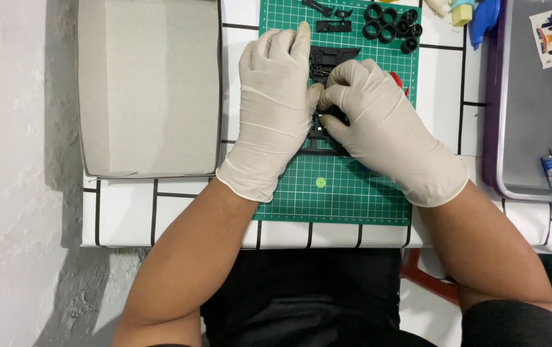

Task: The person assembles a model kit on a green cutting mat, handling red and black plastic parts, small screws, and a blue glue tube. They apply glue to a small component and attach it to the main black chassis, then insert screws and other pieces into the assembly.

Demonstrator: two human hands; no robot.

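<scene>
pinching the black plastic chassis frame [327, 61] between your gloved left hand [274, 106] and right hand [379, 125], you risk snapping a thin tab or flicking a small part off the green gridded cutting mat [346, 193].

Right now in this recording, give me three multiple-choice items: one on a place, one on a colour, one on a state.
1. Where do the black rings lie?
A. far right part of the cutting mat
B. in the cardboard box lid
C. on the metal tray

2. The mat's colour?
A. blue
B. green
C. grey

3. The hands?
A. bare
B. apart, idle
C. gloved, together on a black plastic part

Key: 1 A, rings sit on the mat's grid; 2 B, green surface; 3 C, left hand and right hand meet over it.
</scene>
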